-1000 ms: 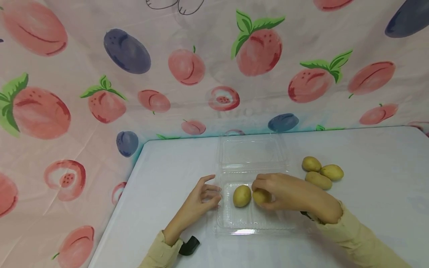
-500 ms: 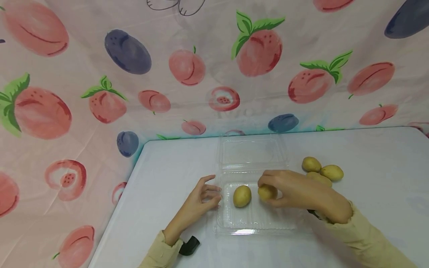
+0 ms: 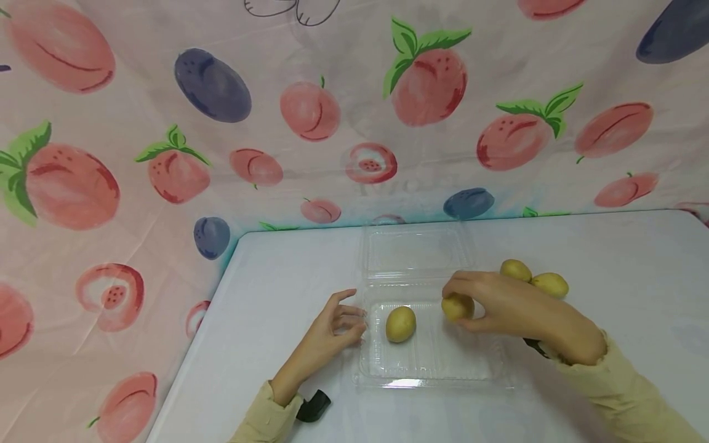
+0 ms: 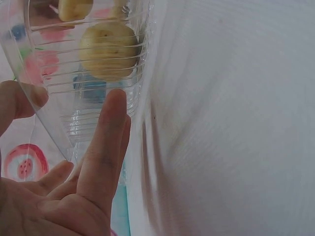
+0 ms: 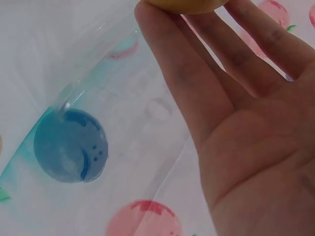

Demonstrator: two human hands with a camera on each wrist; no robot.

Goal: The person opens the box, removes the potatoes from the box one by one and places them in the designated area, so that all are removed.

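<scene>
A clear plastic clamshell box (image 3: 426, 363) lies with its lid (image 3: 415, 249) folded back on the white table. One potato (image 3: 400, 324) rests in the left part of its base. Above the right part, my right hand (image 3: 498, 307) pinches a second potato (image 3: 458, 306) between thumb and fingers; the right wrist view catches only the underside of that potato (image 5: 189, 4) at its top edge. My left hand (image 3: 335, 329) is beside the box's left wall, fingers loosely spread. In the left wrist view its fingertips (image 4: 116, 101) overlap the ribbed wall, with the resting potato (image 4: 109, 51) behind.
Right of the box, two more potatoes (image 3: 550, 285) (image 3: 515, 269) show on the table, partly behind my right hand. A fruit-print cloth (image 3: 332, 123) hangs behind and to the left of the table (image 3: 288, 264).
My right hand has moved right and slightly back with its potato, away from the resting one. It now covers one potato of the group outside the box. My left hand has stayed put.
</scene>
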